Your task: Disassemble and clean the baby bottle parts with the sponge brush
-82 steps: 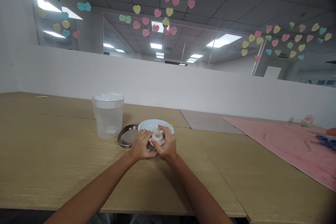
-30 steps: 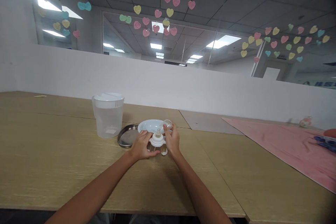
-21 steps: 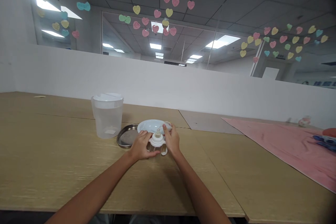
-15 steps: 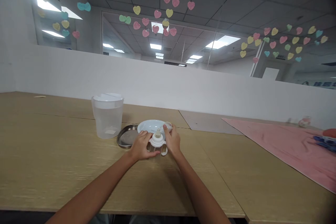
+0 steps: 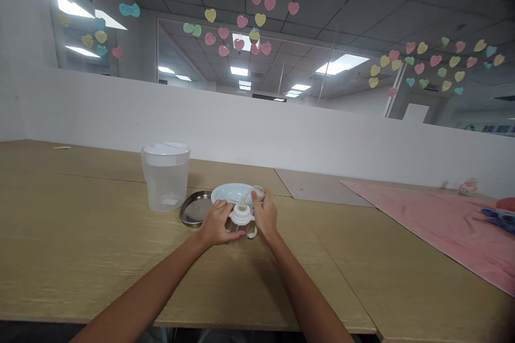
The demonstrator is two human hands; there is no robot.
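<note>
Head view: left hand (image 5: 219, 223) is wrapped around the left side of a clear baby bottle with a white round collar (image 5: 241, 217), upright at the worktop (image 5: 169, 273), in front of a white shallow round bowl (image 5: 225, 187). Right hand (image 5: 265, 215) pinches a clear dome-shaped plastic cap (image 5: 258, 191), apart from the translucent nipple (image 5: 242, 203). Bottle probably light, stiff; fill level can't be told. Smooth wall likely slippery if wet. Best hold: around the body under the collar, or by the white curved handle (image 5: 253, 233). Nipple looks soft, would bend; avoid gripping there. Cap seems thin, rigid, maybe crackable; light pinch on its sides.
</note>
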